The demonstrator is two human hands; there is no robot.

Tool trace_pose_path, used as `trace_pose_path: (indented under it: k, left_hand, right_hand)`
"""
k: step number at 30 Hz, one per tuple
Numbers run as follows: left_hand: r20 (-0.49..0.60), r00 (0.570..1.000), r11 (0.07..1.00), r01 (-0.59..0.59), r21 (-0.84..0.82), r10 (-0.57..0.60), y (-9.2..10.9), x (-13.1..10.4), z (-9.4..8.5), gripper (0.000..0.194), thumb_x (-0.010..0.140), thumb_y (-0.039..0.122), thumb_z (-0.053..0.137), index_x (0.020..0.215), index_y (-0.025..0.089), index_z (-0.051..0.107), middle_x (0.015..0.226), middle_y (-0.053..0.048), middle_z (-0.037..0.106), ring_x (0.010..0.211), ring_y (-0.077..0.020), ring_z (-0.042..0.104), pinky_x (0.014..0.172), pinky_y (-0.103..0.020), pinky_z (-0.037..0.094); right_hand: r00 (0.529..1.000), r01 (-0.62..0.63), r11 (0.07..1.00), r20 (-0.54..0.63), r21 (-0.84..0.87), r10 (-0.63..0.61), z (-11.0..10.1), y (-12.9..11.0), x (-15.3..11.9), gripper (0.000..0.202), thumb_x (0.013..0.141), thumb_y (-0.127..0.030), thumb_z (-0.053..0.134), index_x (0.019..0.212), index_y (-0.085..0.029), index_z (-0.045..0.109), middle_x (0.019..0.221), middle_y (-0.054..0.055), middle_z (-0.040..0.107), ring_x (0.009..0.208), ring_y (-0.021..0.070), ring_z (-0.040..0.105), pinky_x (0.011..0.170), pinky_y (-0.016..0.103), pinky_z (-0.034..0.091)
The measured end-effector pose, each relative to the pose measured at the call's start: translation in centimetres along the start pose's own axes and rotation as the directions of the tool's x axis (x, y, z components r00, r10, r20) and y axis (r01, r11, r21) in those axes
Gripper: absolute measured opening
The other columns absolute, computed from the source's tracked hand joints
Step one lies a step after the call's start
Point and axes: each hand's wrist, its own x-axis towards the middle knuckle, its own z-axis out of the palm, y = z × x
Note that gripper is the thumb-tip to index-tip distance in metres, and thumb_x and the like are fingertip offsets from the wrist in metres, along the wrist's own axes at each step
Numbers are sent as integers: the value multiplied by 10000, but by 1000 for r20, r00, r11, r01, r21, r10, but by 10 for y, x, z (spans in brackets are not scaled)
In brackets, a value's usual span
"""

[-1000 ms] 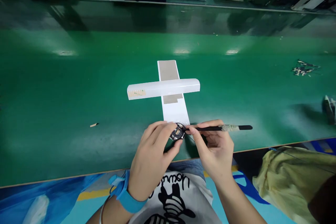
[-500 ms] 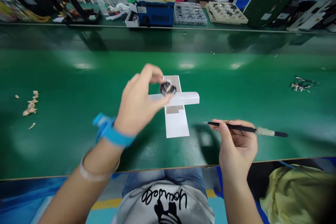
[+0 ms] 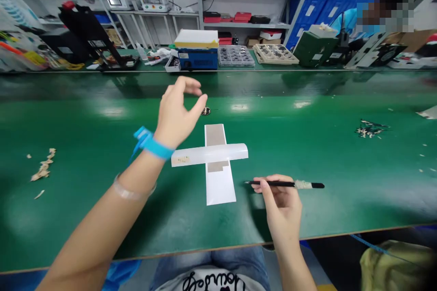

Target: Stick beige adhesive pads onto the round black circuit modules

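1. Green workbench [image 3: 324,154]: spans mid-frame.
2. Left hand [image 3: 177,111]: upper centre, thumb and fingers spread.
3. Right hand [image 3: 280,200]: lower right of centre, pinching.
4. White card [image 3: 220,188]: centre, on bench.
5. Curved white strip [image 3: 225,151]: across card.
6. Black tweezers [image 3: 285,183]: in right-hand pinch, tips left.
7. Round black part [image 3: 206,111]: upper centre, on bench, partly behind left thumb.

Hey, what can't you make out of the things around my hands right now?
All in the head view:
Round black part: left side hidden by the left hand; its details are too small.
White card: middle covered by the curved white strip.
Black tweezers: shaft partly covered by the right hand; tips too small to tell whether parted.
Yellow-green cloth: cut off by the bottom edge.
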Motion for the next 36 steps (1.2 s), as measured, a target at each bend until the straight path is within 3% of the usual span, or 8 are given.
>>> trace_pose_path:
  k: [1,2,4,7,8,10,12,36]
  left_hand:
    - [39,997,997,-58,-57,60,19,-20,-19,50,904,214,531,868,196,560,865,-7,636,861,-156,595,826,-292,430]
    - [127,985,989,-100,-107,113,36,-44,-34,133,907,188,519,775,199,533,761,18,604,744,-129,568,727,-259,417]
    - [459,866,972,-116,-204,200,60,-95,-51,240,904,174,530,672,195,472,632,49,516,617,-102,481,604,-240,344]
    - [715,669,937,83,-340,200,66,-159,-44,343,902,224,559,611,182,383,560,59,400,570,-93,396,538,-242,253]
    - [735,654,898,195,-394,180,63,-173,-37,364,895,217,554,594,178,352,545,63,362,548,-85,365,529,-237,244]
    - [740,667,822,374,-430,83,53,-190,-24,406,895,211,521,571,180,279,527,70,269,508,-76,275,504,-239,210]
    - [735,677,777,447,-443,30,46,-195,-15,425,897,226,502,563,188,243,524,75,218,498,-75,219,488,-246,183]
    - [763,646,664,572,-482,-2,46,-197,-19,405,838,254,578,552,196,296,521,80,243,492,-70,205,463,-236,167]
  right_hand:
    - [1000,-9,1000,27,0,9,0,0,0,141,865,-309,664,898,-206,574,870,42,685,667,137,711,629,266,607]
    - [998,-13,1000,60,3,13,0,0,1,138,872,-311,656,901,-205,574,863,41,688,636,128,701,606,257,599]
    - [991,-17,1000,133,16,14,-1,1,0,135,881,-313,646,912,-204,572,839,36,693,600,115,682,578,244,584]
    - [974,-19,999,227,30,12,-1,3,0,143,883,-316,646,924,-205,566,808,27,696,595,112,670,581,243,575]
    - [968,-21,999,250,32,12,-1,4,0,149,881,-320,648,924,-205,563,797,24,695,590,112,667,577,243,572]
    - [958,-24,999,288,28,15,-2,6,1,167,875,-334,653,921,-204,558,771,18,690,573,114,662,561,243,564]
    - [950,-24,1000,312,19,17,-3,8,2,192,866,-354,660,918,-202,555,744,14,682,558,119,658,543,244,556]
    - [949,32,996,315,-83,-4,-5,9,0,210,869,-368,648,932,-191,554,771,32,693,592,137,668,585,277,570]
